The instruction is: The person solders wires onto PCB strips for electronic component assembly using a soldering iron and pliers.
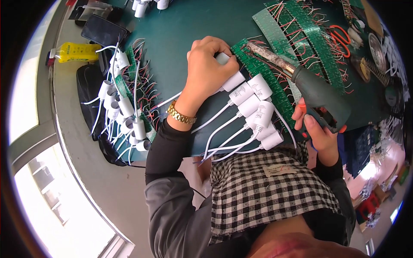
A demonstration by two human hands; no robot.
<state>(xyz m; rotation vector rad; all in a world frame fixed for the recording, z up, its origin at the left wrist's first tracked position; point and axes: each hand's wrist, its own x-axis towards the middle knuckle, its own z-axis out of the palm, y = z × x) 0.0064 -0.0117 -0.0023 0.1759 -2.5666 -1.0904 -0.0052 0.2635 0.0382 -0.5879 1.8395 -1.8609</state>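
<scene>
"Workpiece position?"

"White cylindrical housing point(222, 59), partly hidden in the left hand point(208, 66), above the dark green table mat point(172, 47) and beside a green circuit-board strip point(263, 69)."

"Condition of the hands?"

"Left: fingers curled, thumb bent in around the housing. Whether it also grips the second housing point(235, 81) under the thumb, I cannot tell. Right hand point(319, 132): closed around the dark handle of a pistol-grip soldering iron point(322, 92)."

"Handling assessment?"

"Judged light and rigid, with a smooth shell that could slip. Best held round the barrel; thin wire ends would be the fragile part, and cables should flex."

"Surroundings and obstructions?"

"A cluster of white housings point(257, 111) crowds the near side, its cables trailing towards the table edge. The iron's shaft crosses above the strip, its tip near the left fingers: a burn risk, if hot. Wired circuit boards point(297, 32) and orange-handled scissors point(340, 41) lie beyond the iron; more cabled housings point(125, 106) are heaped at left."
</scene>
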